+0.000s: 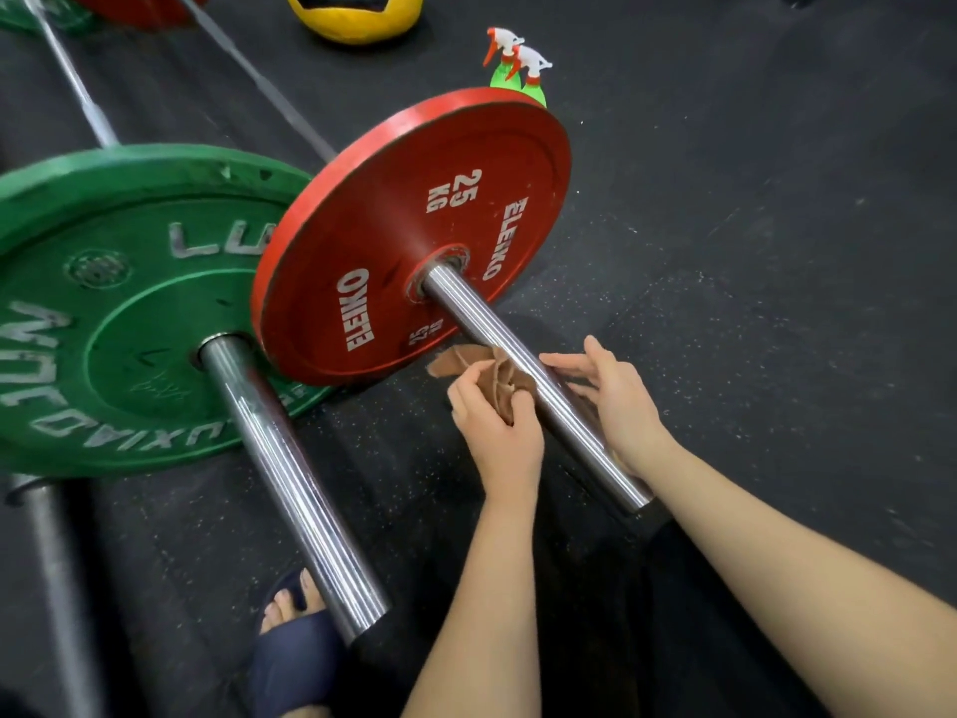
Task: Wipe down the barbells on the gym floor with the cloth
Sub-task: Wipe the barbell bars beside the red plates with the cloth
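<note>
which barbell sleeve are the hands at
The red plate's sleeve: the left hand grips the brown cloth beside it, and the right hand hovers on its other side. The green plate's sleeve is untouched.

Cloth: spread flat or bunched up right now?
Bunched: the cloth is crumpled into folds, gripped in the left hand beside the chrome barbell sleeve.

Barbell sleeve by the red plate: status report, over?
Left hand grips brown cloth at barbell sleeve. Right hand open beside sleeve. Red 25 kg plate caps far end.
</note>
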`<state>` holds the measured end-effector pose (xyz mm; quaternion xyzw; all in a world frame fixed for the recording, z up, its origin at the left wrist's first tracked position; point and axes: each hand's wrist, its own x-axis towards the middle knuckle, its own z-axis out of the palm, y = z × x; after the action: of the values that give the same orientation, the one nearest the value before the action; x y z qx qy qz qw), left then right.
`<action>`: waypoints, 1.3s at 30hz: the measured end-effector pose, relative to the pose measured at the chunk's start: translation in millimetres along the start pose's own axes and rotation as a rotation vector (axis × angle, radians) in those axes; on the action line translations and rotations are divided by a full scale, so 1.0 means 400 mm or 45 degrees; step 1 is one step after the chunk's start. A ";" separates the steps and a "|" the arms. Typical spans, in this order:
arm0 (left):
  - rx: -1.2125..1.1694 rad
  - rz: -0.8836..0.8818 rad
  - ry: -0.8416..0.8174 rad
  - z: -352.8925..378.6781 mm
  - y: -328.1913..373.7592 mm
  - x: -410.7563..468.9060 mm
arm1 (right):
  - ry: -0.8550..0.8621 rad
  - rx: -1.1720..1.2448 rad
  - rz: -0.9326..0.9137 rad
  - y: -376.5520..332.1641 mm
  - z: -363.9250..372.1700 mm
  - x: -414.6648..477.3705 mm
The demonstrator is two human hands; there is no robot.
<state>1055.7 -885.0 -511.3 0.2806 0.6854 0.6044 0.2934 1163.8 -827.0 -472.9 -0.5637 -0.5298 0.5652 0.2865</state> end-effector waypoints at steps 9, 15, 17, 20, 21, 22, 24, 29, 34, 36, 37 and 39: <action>0.029 0.053 -0.072 0.019 -0.031 -0.158 | 0.015 -0.191 -0.182 -0.014 -0.009 -0.010; -0.063 0.048 0.005 0.015 -0.041 -0.100 | 0.013 -0.195 -0.272 0.014 0.000 0.003; -0.072 0.025 0.016 0.036 -0.044 -0.163 | 0.006 -0.183 -0.269 0.014 -0.002 0.006; -0.020 0.060 -0.015 0.049 -0.048 -0.258 | 0.014 -0.209 -0.276 0.010 -0.005 0.008; 0.007 0.070 -0.033 0.050 -0.046 -0.267 | 0.021 -0.217 -0.277 0.008 -0.006 0.008; 0.014 0.057 -0.047 0.051 -0.045 -0.260 | 0.029 -0.207 -0.273 0.007 -0.008 0.010; -0.081 -0.074 -0.024 0.045 -0.036 -0.226 | 0.040 -0.190 -0.264 0.005 -0.009 0.009; -0.164 -0.258 -0.081 0.036 -0.015 -0.183 | 0.042 -0.247 -0.272 0.001 -0.005 0.004; -0.061 -0.158 -0.284 0.019 -0.049 -0.263 | 0.070 -0.304 -0.284 -0.002 0.005 0.003; -0.001 -0.123 -0.392 0.012 -0.067 -0.284 | 0.059 -0.326 -0.279 -0.005 0.004 0.002; 0.001 -0.124 -0.407 0.010 -0.070 -0.288 | 0.057 -0.334 -0.279 -0.007 0.003 0.001; -0.056 -0.154 -0.353 0.014 -0.068 -0.279 | 0.069 -0.334 -0.287 -0.007 0.002 0.002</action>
<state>1133.9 -966.8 -531.7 0.3130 0.6407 0.5561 0.4271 1162.2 -825.9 -470.5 -0.5483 -0.6508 0.4403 0.2862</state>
